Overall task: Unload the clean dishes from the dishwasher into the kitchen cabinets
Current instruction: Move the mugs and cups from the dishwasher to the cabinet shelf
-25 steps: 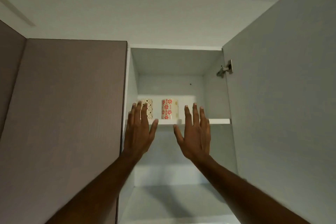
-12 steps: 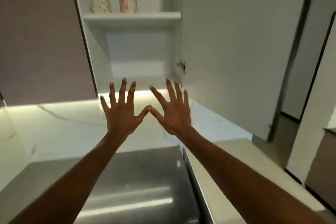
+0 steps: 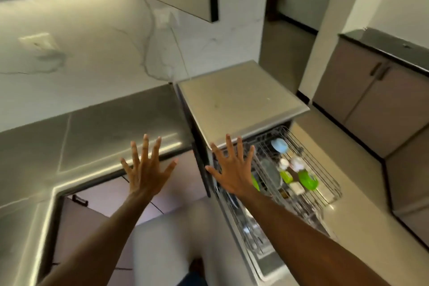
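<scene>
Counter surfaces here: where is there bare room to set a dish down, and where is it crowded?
The steel counter between the marble wall and left hand is bare. So is the dishwasher top, behind the right hand. The pulled-out rack is crowded: a blue cup, green items and white pieces fill it.

My left hand [image 3: 145, 169] and right hand [image 3: 232, 169] are both spread flat and empty, held above the counter [image 3: 92, 127] edge. Beside my right hand, the pulled-out dishwasher rack [image 3: 320, 183] holds green cups [image 3: 307, 180] and a blue piece [image 3: 279, 145].
</scene>
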Demonstrator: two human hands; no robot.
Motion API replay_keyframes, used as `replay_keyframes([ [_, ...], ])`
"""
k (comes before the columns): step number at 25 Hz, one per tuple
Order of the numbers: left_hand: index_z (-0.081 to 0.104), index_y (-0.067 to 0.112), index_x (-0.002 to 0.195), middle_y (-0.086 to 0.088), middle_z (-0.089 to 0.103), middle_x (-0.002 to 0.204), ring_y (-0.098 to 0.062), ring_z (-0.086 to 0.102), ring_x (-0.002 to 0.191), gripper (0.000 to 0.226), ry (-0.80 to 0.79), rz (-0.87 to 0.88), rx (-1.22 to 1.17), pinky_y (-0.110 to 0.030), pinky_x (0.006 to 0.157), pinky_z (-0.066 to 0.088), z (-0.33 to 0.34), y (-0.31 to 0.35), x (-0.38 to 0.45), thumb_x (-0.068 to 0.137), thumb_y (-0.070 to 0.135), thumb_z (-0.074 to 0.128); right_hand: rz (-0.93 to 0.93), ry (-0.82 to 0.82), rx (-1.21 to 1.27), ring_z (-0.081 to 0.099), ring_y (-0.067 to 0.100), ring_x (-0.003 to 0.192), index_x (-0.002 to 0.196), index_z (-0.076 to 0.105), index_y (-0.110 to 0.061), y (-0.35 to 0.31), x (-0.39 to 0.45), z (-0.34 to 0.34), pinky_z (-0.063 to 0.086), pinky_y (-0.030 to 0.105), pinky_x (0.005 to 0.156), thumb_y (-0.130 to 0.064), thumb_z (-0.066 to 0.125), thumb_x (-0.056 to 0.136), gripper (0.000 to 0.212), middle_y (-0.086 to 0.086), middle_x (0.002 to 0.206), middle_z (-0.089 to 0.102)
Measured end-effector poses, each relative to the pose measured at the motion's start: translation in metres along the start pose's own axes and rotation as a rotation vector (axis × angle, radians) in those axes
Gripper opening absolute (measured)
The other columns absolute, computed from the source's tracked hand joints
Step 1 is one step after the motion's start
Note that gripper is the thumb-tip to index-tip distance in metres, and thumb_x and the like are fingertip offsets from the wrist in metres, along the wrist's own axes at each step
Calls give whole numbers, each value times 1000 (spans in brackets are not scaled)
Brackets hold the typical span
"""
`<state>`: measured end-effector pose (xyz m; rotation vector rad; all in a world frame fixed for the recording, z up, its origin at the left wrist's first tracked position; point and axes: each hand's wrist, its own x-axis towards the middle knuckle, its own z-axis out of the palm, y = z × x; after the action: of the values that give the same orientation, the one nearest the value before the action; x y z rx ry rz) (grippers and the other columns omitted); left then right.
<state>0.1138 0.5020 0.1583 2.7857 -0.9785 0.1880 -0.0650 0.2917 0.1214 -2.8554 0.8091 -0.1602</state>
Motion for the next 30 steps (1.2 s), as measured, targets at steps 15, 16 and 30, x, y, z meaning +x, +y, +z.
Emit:
replay_keyframes([
  [15,53,19,144,-3,58,143,-24,56,132,55,-821,713,-19,-36,105,45,233,211,21,94,30,70,557,-373,281,31,29,154,158,29,-34,180,-134,127,23,55,125,-45,55,98,66,2,168,29],
  [16,50,23,146,0,56,144,-20,54,132,54,-862,746,17,-32,104,44,252,218,26,96,33,66,576,-393,307,31,28,154,159,29,-33,184,-126,145,23,53,126,-43,55,99,66,1,167,31],
  [30,44,18,141,-9,45,144,-28,41,134,77,-826,834,663,-47,104,38,464,261,34,82,59,71,497,-645,405,65,34,123,137,61,-26,199,-56,375,57,56,91,-25,98,55,89,2,144,62],
])
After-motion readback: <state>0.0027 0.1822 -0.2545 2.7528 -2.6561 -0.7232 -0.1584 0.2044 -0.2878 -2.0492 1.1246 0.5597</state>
